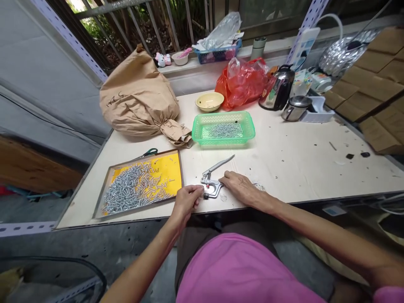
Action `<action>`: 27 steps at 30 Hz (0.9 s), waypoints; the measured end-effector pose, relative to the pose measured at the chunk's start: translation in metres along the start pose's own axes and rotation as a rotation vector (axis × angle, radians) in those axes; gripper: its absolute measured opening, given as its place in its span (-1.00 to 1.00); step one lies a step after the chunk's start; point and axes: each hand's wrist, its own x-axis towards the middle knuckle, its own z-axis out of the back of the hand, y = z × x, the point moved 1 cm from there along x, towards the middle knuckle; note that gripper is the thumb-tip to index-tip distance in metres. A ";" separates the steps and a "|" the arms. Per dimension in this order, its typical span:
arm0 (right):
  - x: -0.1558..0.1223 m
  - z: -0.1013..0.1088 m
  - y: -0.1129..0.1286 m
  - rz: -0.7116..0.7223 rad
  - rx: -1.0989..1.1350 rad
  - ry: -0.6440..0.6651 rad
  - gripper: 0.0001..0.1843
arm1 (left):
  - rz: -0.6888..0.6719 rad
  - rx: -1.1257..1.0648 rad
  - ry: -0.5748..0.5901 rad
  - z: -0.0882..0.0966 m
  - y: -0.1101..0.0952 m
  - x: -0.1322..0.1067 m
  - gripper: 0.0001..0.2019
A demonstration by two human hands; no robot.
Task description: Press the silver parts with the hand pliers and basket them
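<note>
A pair of metal snap fastener pliers (216,187) lies on the table, its upper handle raised and a small red part in its jaw. My right hand (241,187) rests on the table with curled fingers gripping the right side of the frame. Close to the jaw opening on the other side, my left hand (187,200) has thumb and fingers pinched together; whatever they hold is too small to make out. Left of that hand, a shallow tray (182,173) lined with yellow holds a heap of small silver metal pieces. Similar pieces lie in a green plastic basket (223,141) beyond the pliers.
Green-handled scissors (151,152) lie behind the tray. A large brown paper sack (139,97), a cream bowl (209,102) and a red plastic bag (241,84) stand farther back. At right are a kettle (282,88), a metal canister (296,108) and stacked cardboard (372,86).
</note>
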 end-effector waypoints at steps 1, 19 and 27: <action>-0.003 -0.001 0.001 0.007 0.002 0.007 -0.75 | 0.031 0.005 0.030 -0.001 0.002 0.001 -0.56; -0.016 0.000 0.012 0.026 0.021 -0.008 -0.77 | 0.249 0.210 0.177 -0.005 0.000 0.005 -0.64; -0.018 -0.004 0.019 0.027 0.015 0.010 -0.77 | 0.304 0.356 0.248 -0.003 -0.007 0.005 -0.71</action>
